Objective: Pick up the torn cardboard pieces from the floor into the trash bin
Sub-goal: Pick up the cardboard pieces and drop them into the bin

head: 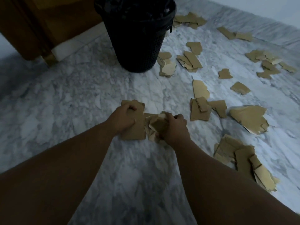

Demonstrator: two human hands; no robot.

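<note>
Left hand (124,118) is gripping a flat cardboard piece (134,127), long axis pointing toward the trash bin (138,38); right hand (174,125) is clutching crumpled scraps (155,125). Bin's top is being cropped; other pieces (200,89) are lying beside it.

Dim, bluish, soft wide-angle view

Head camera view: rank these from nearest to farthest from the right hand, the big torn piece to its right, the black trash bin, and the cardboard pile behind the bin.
From the right hand:
1. Big torn piece, just right.
2. Black trash bin, ahead, slightly left.
3. Cardboard pile, behind the bin, by the wall.
</note>
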